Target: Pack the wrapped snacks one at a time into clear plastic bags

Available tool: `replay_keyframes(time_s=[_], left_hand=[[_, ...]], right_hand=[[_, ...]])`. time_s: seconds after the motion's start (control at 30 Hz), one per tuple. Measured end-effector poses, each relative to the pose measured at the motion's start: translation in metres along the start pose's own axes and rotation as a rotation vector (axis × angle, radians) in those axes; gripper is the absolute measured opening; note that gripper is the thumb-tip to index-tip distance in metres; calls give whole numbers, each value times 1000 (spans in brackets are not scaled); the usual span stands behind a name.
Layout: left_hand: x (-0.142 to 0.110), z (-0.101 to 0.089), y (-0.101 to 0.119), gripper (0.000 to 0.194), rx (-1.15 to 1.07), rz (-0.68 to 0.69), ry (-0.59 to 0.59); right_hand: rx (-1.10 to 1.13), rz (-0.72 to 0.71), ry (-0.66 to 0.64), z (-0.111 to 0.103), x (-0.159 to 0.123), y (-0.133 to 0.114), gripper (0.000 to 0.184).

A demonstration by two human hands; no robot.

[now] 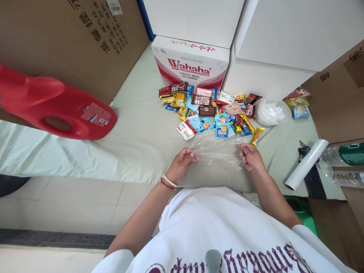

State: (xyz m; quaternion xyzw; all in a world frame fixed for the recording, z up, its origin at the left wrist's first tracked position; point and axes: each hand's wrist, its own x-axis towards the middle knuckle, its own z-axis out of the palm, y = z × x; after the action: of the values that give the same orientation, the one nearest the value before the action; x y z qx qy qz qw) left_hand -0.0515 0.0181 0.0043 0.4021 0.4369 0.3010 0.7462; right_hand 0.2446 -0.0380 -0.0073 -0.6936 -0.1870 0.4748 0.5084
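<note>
A clear plastic bag (218, 151) is stretched flat between my two hands, above the front part of the cloth-covered table. My left hand (183, 163) pinches its left end, and my right hand (250, 156) grips the right end. Just beyond the bag lies a loose pile of small wrapped snacks (207, 110), among them blue packets (223, 131) and brown cocoa packs. Close to my right hand rests a yellow-orange snack bar (257, 136). To the right of the pile sits a bunched white plastic bag (271, 112).
A Wahaha carton (193, 62) stands behind the snacks, with white boxes around it. On the left are a red jug (57, 106) and a large brown box (71, 41). At right lie a white roll (306, 165), plastic bottles (351, 154) and more snacks (298, 102).
</note>
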Motion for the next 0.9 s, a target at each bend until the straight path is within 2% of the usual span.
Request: replay_keyframes(time_s=[0.1, 0.17, 0.27, 0.33, 0.4, 0.47, 0.57, 0.67, 0.7, 0.77, 0.83, 0.9], left_hand=[[5, 0, 5, 41, 47, -44, 67], [11, -6, 8, 34, 209, -31, 119], [19, -16, 9, 30, 512, 53, 217], [20, -20, 7, 35, 583, 14, 210], [19, -21, 2, 41, 538, -78, 120], [18, -19, -3, 43, 481, -102, 67], [17, -16, -11, 39, 453, -38, 152], [19, -14, -15, 35, 425, -12, 241], [20, -15, -15, 34, 416, -8, 258], [21, -17, -15, 33, 404, -8, 272], [21, -20, -13, 33, 393, -32, 244], [21, -22, -12, 35, 393, -76, 208]], right_hand=[[-122, -20, -66, -1, -1, -5, 41], [-212, -79, -91, -2, 1, -7, 39], [-341, -187, -64, -3, 9, -6, 38], [-381, -214, -43, -2, 14, -2, 39], [-340, -187, -33, 1, 15, 2, 42], [-206, -119, -45, 4, 9, 5, 48], [11, 4, -185, 4, -12, 5, 68], [16, 119, -319, -5, -36, 6, 94], [-11, 153, -332, -10, -41, 6, 94], [-42, 197, -318, -23, -48, 6, 81], [-29, 202, -268, -35, -48, 4, 66], [0, 191, -213, -44, -44, 4, 59]])
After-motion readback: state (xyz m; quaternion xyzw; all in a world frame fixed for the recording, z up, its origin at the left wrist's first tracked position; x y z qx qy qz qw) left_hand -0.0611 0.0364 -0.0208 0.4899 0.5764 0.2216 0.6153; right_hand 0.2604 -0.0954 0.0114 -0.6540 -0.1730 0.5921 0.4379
